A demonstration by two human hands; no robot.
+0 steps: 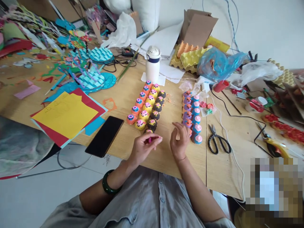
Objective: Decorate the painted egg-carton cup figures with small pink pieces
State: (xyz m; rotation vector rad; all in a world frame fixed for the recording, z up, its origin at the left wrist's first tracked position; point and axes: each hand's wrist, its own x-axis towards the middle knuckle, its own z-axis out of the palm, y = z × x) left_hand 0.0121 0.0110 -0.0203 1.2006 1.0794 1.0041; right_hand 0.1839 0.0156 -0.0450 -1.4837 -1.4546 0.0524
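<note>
Left hand [143,147]: I see its grip pinched shut on a small pink piece [150,139], held just above the near end of the painted cups [148,106].
Right hand [180,141]: released, fingers loosely curled and holding nothing, just beside the left hand and near the purple and blue cups [193,117].
Pink piece: between thumb and fingertips, mostly hidden, so I cannot tell its shape.
Surface [166,155]: bare wood lies between the two cup groups, and a narrow strip of it runs under both hands to the near edge.
Left side: a black phone [104,136] overhangs the near edge; yellow paper [65,114] on red sheets lies beyond it.
Right side: black scissors [217,139] lie just past the blue cups, a cable trailing near them.
Far side: a white bottle [152,64] stands at the head of the rows, with heaped egg trays [190,57] behind.
</note>
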